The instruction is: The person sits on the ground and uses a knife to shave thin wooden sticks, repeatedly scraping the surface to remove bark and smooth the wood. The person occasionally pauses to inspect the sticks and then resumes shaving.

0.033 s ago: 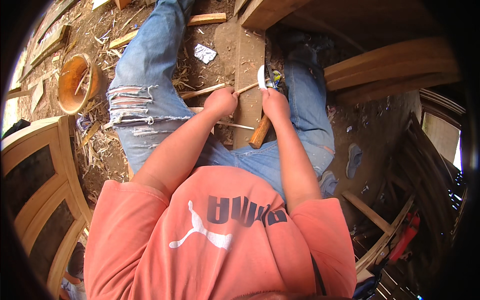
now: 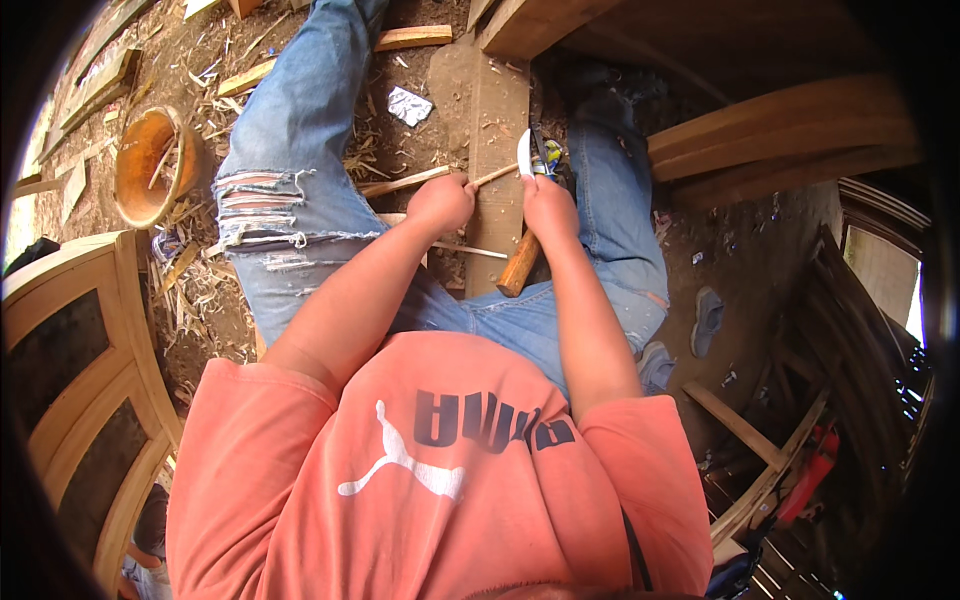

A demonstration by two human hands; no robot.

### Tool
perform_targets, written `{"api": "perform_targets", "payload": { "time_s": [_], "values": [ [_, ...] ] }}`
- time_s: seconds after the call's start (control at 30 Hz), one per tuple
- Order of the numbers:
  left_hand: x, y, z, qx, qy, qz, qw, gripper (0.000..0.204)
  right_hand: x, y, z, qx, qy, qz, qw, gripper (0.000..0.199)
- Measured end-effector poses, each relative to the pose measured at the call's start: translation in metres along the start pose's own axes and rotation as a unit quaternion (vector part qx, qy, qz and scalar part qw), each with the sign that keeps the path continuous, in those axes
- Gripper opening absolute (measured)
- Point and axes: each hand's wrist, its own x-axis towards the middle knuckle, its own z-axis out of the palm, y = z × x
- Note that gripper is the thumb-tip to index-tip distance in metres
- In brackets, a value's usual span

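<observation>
My left hand (image 2: 443, 205) is closed around a thin wooden stick (image 2: 495, 177), whose free end slants up to the right. Closed too, my right hand (image 2: 551, 208) grips a knife. The knife's pale curved blade (image 2: 525, 153) rises above the fingers, right by the stick's tip; whether they touch I cannot tell. Below the same hand a thick wooden handle (image 2: 519, 266) sticks out toward my lap. Both hands are over a long wooden board (image 2: 498, 105) between my legs. A small colourful wrapper-like thing (image 2: 552, 155) shows just beyond my right hand.
Wood shavings (image 2: 190, 295) and offcuts litter the dirt floor at left. An orange-brown bucket (image 2: 143, 165) lies there, near a framed wooden panel (image 2: 95, 370). Crumpled white paper (image 2: 409, 106) is left of the board. Heavy beams (image 2: 780, 130) stand to the right; a sandal (image 2: 708, 322) lies below them.
The knife blade has shifted very slightly to the right. Both hands keep their hold in nearly the same place.
</observation>
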Motion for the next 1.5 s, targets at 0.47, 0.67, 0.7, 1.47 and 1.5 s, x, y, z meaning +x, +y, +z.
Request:
{"api": "perform_targets", "payload": {
  "time_s": [0.47,0.67,0.7,1.47,1.5],
  "values": [
    [0.002,0.0,0.0,-0.004,-0.004,0.001,1.0,0.04,0.003,0.013,0.007,0.013,-0.031,-0.04,0.999,0.044],
    [0.001,0.0,0.0,-0.011,-0.002,-0.001,1.0,0.04,0.005,0.016,0.006,0.027,0.002,-0.008,1.0,0.044],
    [0.002,-0.002,0.002,-0.01,-0.001,-0.001,1.0,0.04,0.002,0.011,0.006,0.003,-0.035,-0.036,0.999,0.043],
    [0.001,0.0,-0.001,-0.002,-0.02,-0.022,1.0,0.04,-0.01,-0.007,0.005,-0.044,-0.084,-0.071,0.993,0.043],
    [0.002,0.001,-0.002,-0.012,-0.017,-0.021,1.0,0.04,-0.009,-0.007,0.005,-0.021,-0.055,-0.053,0.997,0.042]
  ]
}}
